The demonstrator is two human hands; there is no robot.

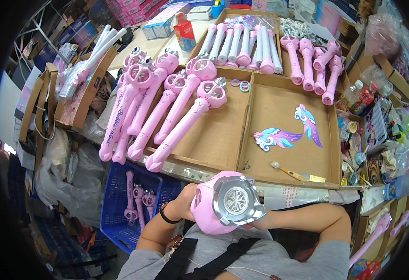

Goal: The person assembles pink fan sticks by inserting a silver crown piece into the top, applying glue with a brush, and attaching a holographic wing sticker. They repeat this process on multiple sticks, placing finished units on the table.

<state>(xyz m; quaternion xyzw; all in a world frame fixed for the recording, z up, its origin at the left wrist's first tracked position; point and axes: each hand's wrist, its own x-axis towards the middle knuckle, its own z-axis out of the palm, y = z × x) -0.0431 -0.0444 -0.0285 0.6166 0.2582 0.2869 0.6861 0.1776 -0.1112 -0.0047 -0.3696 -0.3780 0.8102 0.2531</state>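
Clamping the left side of a pink wand head (207, 205), the left hand (185, 202) curls its fingers; the right hand's (261, 218) are hidden behind it. Beyond the fingers, a cardboard tray (279, 164); leftward, a blue basket (113, 198).

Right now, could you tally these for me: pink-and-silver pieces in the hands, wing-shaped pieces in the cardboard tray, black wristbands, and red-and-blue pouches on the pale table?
Held pink-and-silver piece: 1
Wing-shaped pieces in the cardboard tray: 2
Black wristband: 1
Red-and-blue pouch on the pale table: 1
Total: 5
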